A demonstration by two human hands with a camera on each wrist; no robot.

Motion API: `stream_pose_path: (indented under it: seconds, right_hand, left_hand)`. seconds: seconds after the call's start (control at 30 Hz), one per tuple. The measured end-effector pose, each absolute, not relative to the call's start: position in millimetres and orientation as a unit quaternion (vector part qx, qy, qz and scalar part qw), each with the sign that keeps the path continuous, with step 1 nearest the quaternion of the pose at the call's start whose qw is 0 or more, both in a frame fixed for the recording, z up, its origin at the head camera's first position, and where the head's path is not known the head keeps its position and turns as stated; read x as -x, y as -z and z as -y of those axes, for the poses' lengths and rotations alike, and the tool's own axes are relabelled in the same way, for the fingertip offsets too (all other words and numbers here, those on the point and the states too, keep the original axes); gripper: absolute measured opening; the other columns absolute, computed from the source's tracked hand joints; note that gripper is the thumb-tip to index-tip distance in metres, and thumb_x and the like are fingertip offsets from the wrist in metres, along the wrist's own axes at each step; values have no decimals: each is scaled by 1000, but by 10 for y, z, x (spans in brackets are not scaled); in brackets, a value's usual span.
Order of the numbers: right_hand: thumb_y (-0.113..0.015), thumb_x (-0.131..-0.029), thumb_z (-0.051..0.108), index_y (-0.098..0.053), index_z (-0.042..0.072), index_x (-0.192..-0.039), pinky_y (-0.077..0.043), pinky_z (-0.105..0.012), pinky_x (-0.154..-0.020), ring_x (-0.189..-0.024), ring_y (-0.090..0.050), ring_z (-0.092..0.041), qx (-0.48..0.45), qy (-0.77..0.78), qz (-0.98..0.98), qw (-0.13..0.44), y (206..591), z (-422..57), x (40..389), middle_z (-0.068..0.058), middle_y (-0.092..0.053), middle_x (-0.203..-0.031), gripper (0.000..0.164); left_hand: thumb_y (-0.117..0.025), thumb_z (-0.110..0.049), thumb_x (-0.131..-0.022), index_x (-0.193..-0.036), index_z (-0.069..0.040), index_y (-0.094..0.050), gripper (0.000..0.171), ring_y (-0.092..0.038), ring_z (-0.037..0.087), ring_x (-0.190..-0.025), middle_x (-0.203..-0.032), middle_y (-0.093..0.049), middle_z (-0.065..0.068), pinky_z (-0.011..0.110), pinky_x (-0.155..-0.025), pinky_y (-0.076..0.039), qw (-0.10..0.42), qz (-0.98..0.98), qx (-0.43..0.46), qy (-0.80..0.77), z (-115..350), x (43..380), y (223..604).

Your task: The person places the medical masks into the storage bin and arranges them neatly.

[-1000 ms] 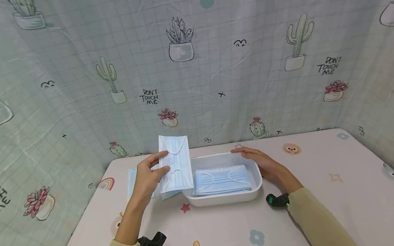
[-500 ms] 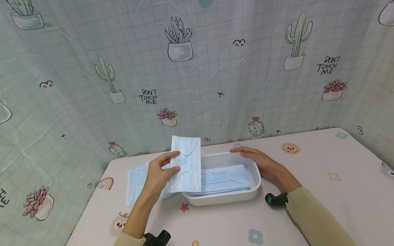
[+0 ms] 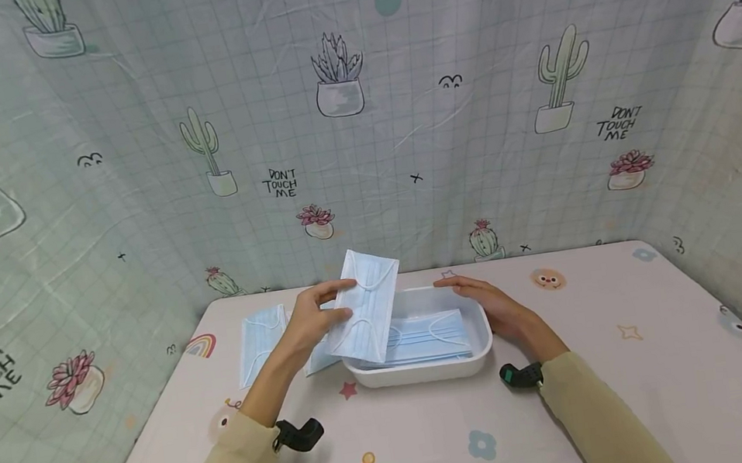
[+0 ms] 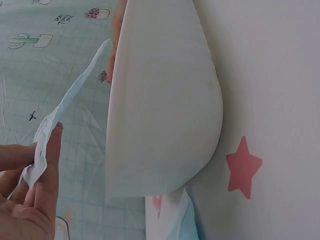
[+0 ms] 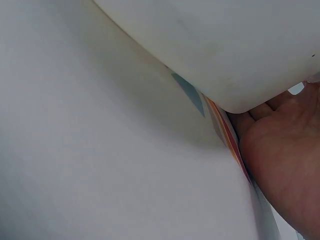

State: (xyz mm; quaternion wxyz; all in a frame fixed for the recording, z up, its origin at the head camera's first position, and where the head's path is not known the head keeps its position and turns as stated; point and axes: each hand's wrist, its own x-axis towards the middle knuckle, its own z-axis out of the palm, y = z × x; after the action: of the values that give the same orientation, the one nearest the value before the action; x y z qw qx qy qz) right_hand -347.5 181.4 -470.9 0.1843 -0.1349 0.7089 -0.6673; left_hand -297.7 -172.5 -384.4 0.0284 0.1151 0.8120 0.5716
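Observation:
My left hand (image 3: pixel 312 319) pinches a pale blue face mask (image 3: pixel 368 302) by its left edge, thumb toward me and white ear loops showing. The mask is tilted, held over the left end of a white plastic tub (image 3: pixel 425 373). In the left wrist view the face mask (image 4: pixel 70 95) is seen edge-on beside the tub (image 4: pixel 165 100). Inside the tub lies a stack of face masks (image 3: pixel 427 340), its left part hidden behind the held one. My right hand (image 3: pixel 501 308) rests against the tub's back right corner, fingers extended along the rim; the right wrist view shows its palm (image 5: pixel 280 145) beside the wall.
Left of the tub a face mask (image 3: pixel 260 340) lies on the printed tablecloth (image 3: pixel 425 428). Another face mask (image 3: pixel 320 359) lies between it and the tub, partly covered by my left hand. A cactus-print curtain (image 3: pixel 361 154) hangs behind and along both sides of the table.
My left hand has moved right with the face mask, from beside the tub to over its left end, and the mask has tilted clockwise. My right hand stays at the tub.

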Motion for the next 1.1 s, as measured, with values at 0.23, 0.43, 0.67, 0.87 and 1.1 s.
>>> stream_pose_path:
  seconds: [0.23, 0.43, 0.67, 0.87, 1.1]
  right_hand:
    - [-42, -111, 29, -50, 18, -154, -29, -57, -124, -155, -32, -35, 132, 667, -710, 181, 4715, -1806, 3480, -4, -32, -169, 45]
    - [-41, -111, 29, -49, 18, -154, -29, -57, -124, -154, -33, -35, 130, 668, -709, 186, 4707, -1794, 3476, -5, -34, -168, 45]
    - [-42, -111, 29, -48, 17, -154, -27, -58, -125, -155, -31, -36, 129, 666, -712, 180, 4723, -1806, 3474, -6, -33, -169, 45]
    - [-42, -111, 28, -49, 17, -154, -24, -58, -126, -158, -27, -34, 129, 667, -711, 183, 4739, -1807, 3474, -5, -32, -170, 45]
    - [-42, -111, 28, -39, 12, -160, -33, -50, -122, -154, -32, -37, 138, 673, -705, 177, 4747, -1819, 3480, -14, -33, -168, 51]
  left_hand:
    - [-68, 3, -89, -137, -12, -67, 50, -44, 33, -145, -146, -62, 11, 58, -116, -38, 46, -814, -140, -562, 1671, 3043, 3830]
    - [-67, 1, -89, -135, -16, -68, 50, -44, 34, -146, -148, -61, 5, 62, -119, -33, 60, -829, -149, -536, 1655, 3131, 3813]
    - [-66, 3, -86, -133, -18, -70, 51, -44, 33, -147, -149, -60, 4, 57, -116, -39, 84, -836, -196, -505, 1630, 3225, 3746]
    - [-66, 4, -84, -132, -18, -71, 52, -50, 30, -144, -146, -62, 4, 54, -115, -41, 102, -843, -246, -467, 1579, 3345, 3703]
    - [-66, 3, -83, -131, -15, -72, 51, -52, 29, -142, -146, -62, 6, 53, -114, -43, 135, -840, -287, -440, 1473, 3435, 3601]
